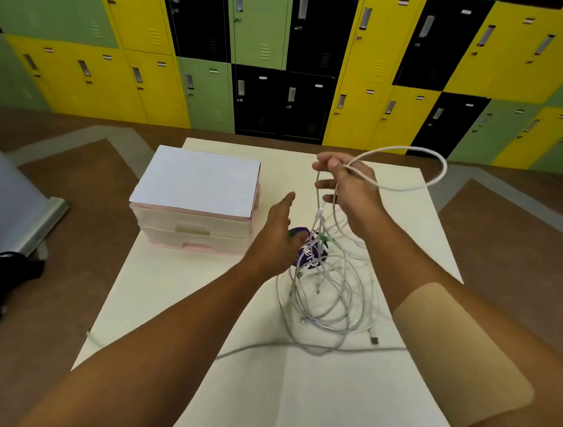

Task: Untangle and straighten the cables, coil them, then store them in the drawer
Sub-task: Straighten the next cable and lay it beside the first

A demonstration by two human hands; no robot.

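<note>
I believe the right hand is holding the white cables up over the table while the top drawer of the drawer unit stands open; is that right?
Not quite: the head view shows the top drawer shut, not open. The right hand is indeed holding the white cables up over the table.

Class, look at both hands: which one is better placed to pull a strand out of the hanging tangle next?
Probably the left hand: it is open and beside the hanging white cables, while the right hand is busy holding them up.
</note>
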